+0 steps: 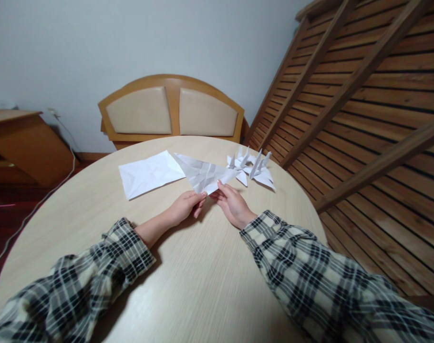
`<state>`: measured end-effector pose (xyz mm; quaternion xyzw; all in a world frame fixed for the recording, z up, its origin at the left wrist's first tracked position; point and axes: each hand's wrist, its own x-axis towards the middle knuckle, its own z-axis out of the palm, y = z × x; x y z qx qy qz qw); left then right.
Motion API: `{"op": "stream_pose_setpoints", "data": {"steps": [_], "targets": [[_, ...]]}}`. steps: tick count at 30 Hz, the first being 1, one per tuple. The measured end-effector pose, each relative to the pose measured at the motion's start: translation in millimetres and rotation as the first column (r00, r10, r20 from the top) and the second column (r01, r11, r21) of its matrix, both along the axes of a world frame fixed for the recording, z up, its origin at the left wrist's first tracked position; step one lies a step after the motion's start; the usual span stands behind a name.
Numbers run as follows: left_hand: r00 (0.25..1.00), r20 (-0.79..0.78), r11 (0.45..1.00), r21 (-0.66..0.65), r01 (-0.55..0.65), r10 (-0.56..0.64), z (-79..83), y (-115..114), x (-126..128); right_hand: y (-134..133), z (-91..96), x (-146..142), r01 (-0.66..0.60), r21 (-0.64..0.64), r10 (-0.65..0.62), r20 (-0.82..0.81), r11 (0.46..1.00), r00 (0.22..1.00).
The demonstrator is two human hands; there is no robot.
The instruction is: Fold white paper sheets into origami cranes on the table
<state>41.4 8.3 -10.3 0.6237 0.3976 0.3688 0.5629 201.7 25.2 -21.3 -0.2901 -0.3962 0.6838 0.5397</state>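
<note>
A creased sheet of white paper [204,172], folded into a triangle, is held just above the table with one point toward me. My left hand [188,206] pinches it near that lower point, thumb on top. My right hand [233,202] grips its lower right edge between thumb and fingers. Behind and to the right stand several white folded paper cranes [254,166], close to the triangle's right tip. Left of the triangle lies a flat stack of white paper [150,174] with crease marks.
The round pale wooden table [188,286] fills the foreground. Beyond it stands a wooden headboard [172,100] with two cream panels. A slatted wooden frame [363,119] leans along the right. At left are a wooden cabinet [20,143] and a white cable [45,197].
</note>
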Motion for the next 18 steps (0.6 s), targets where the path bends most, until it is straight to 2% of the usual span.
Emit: {"op": "stream_pose_setpoints", "data": {"steps": [6,13,15,18], "targets": [[1.000,-0.009,1.000,-0.005,-0.004,0.004,1.1,-0.8,-0.1,4.7,-3.3,2.0,0.042,-0.099,-0.047,-0.054,0.994,0.997],[1.000,0.016,1.000,0.002,-0.005,0.005,-2.7,0.6,-0.2,9.5,-3.1,3.5,0.048,-0.141,-0.059,-0.074,0.989,0.996],[1.000,0.011,1.000,0.002,-0.008,0.008,-2.0,0.5,0.1,7.9,-2.3,2.7,0.056,-0.127,-0.067,-0.078,0.990,0.995],[1.000,-0.012,1.000,0.006,0.002,-0.002,-0.5,0.7,0.2,3.0,0.2,0.4,0.017,-0.019,-0.018,-0.022,1.000,1.000]]}}
